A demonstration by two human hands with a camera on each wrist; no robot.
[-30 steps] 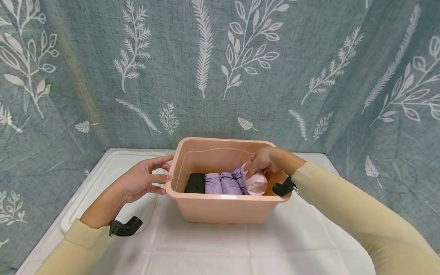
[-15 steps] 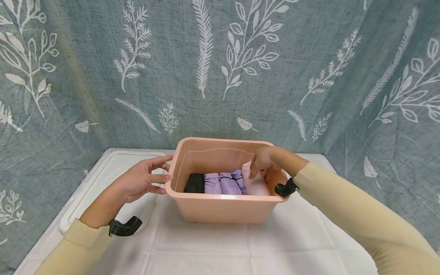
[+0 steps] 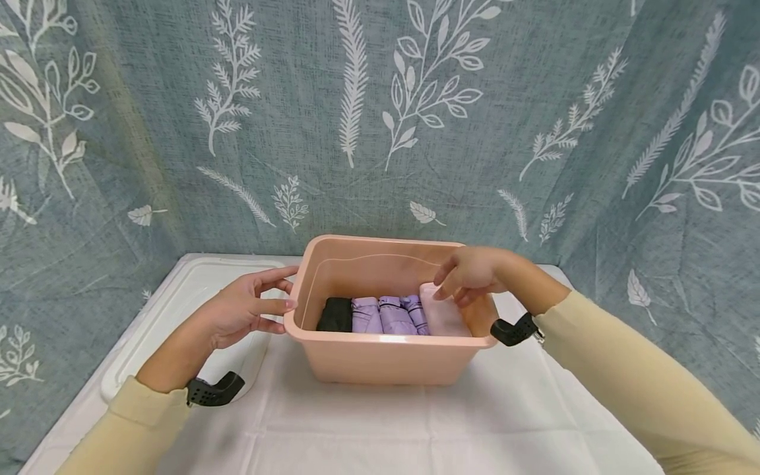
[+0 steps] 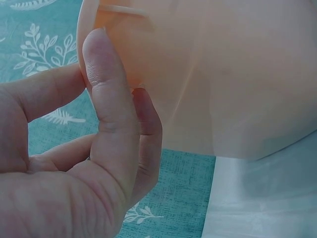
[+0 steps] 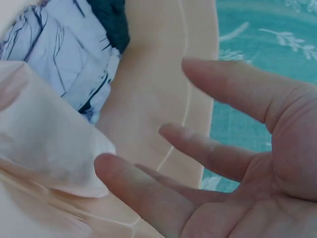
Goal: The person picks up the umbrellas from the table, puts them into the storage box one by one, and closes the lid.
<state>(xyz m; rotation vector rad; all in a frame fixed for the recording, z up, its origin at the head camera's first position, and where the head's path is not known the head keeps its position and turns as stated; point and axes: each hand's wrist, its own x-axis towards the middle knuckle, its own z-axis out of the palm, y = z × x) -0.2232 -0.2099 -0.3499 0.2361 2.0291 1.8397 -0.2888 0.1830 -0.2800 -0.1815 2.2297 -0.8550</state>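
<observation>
A peach plastic bin (image 3: 380,364) stands on the table, with a row of rolled cloth bundles inside. From left to right lie a black roll (image 3: 335,316), several lavender rolls with dark lines (image 3: 396,318) and a pale pink roll (image 3: 444,315) at the right end. My left hand (image 3: 242,314) holds the bin's left rim, thumb and fingers against its edge; the left wrist view shows the thumb (image 4: 111,99) at the bin wall. Above the pink roll is my right hand (image 3: 477,272), its fingers spread; in the right wrist view nothing is between them.
A white lid (image 3: 202,280) lies flat on the table's left side, partly behind my left arm. White cloth (image 3: 356,429) covers the table. Blue-green curtain with white leaf prints (image 3: 380,132) hangs close behind and at both sides.
My right hand has let go of the pink roll and risen up and to the right. The pink roll now lies flat beside the lavender ones. The left hand stays at the rim.
</observation>
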